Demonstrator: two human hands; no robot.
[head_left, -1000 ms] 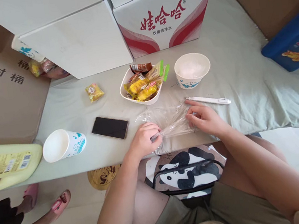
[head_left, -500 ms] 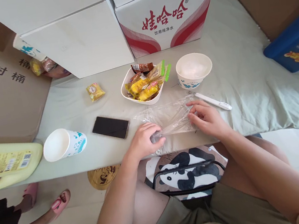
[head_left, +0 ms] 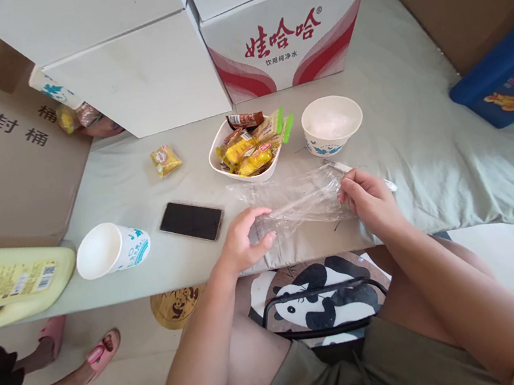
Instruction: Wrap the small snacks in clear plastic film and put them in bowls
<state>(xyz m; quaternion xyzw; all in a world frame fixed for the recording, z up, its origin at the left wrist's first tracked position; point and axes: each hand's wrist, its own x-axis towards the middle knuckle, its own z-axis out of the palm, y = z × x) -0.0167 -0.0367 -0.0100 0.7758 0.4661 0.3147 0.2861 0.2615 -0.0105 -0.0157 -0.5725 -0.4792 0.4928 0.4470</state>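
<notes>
A crinkled sheet of clear plastic film (head_left: 297, 202) lies along the table's front edge. Its right end is pinched between the thumb and fingers of my right hand (head_left: 371, 198). At the film's left end is my left hand (head_left: 247, 239), thumb and fingers apart, with nothing gripped. A white-handled utility knife (head_left: 343, 168) lies partly hidden behind my right hand. Beyond the film stand a white bowl of wrapped snacks (head_left: 251, 151) and a paper bowl (head_left: 333, 126) with clear film or a bag inside.
Left of my hands lie a phone (head_left: 191, 220), a tipped paper cup (head_left: 113, 248) and a yellow wrapped snack (head_left: 166, 160). A pale yellow jug (head_left: 14, 280) stands at far left. White cartons (head_left: 286, 46) back the table; a blue container (head_left: 505, 75) is at right. Another person's feet show at lower left.
My right hand has closed on the film's right end and shifted slightly right, covering part of the knife. My left hand has opened wider and moved off the film, slightly left.
</notes>
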